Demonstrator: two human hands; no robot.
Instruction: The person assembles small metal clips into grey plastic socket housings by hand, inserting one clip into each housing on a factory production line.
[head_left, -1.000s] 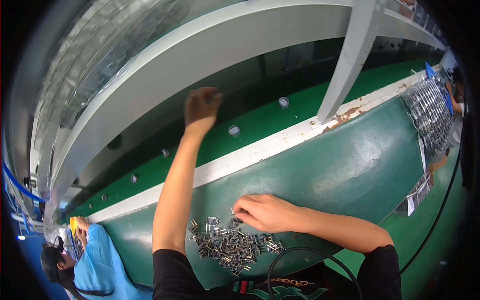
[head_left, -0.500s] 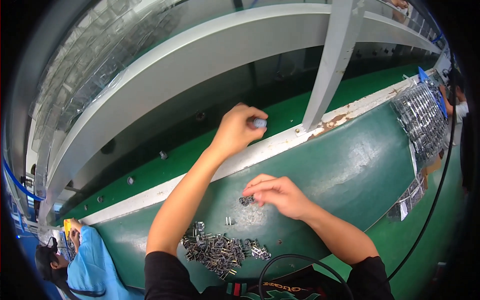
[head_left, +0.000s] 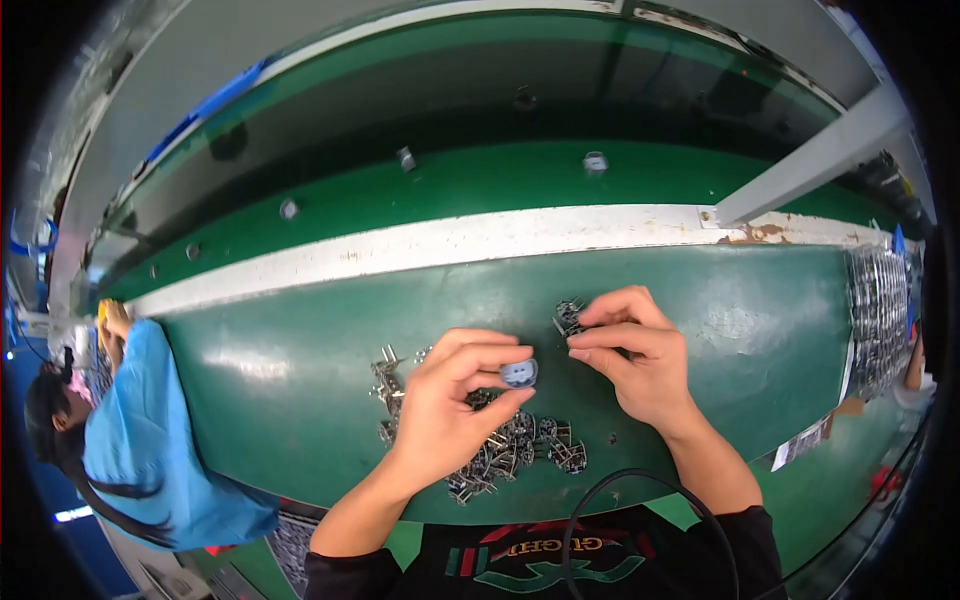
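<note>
Over the green bench [head_left: 300, 370], my left hand [head_left: 445, 405] is closed, pinching a small grey-blue plastic housing [head_left: 519, 374] between thumb and fingers. Its end with small slots faces up. To its right, my right hand [head_left: 640, 360] is closed on a small dark circuit part [head_left: 570, 318] with metal pins, held at the fingertips. The two pieces are apart. Beneath and beside my left hand lies a loose pile of similar pinned circuit parts [head_left: 510, 450], partly hidden by that hand.
Beyond a white ledge [head_left: 400, 240] runs a green conveyor belt [head_left: 480, 165] carrying several spaced grey housings [head_left: 595, 162]. A slanted metal post [head_left: 820, 160] stands at the right. Stacked trays [head_left: 880, 320] sit at the bench's right end. At the left, a person in blue [head_left: 150, 430] works.
My left hand has come back from over the belt to the bench with the grey-blue housing. My right hand has raised the circuit part off the bench. The head view has turned.
</note>
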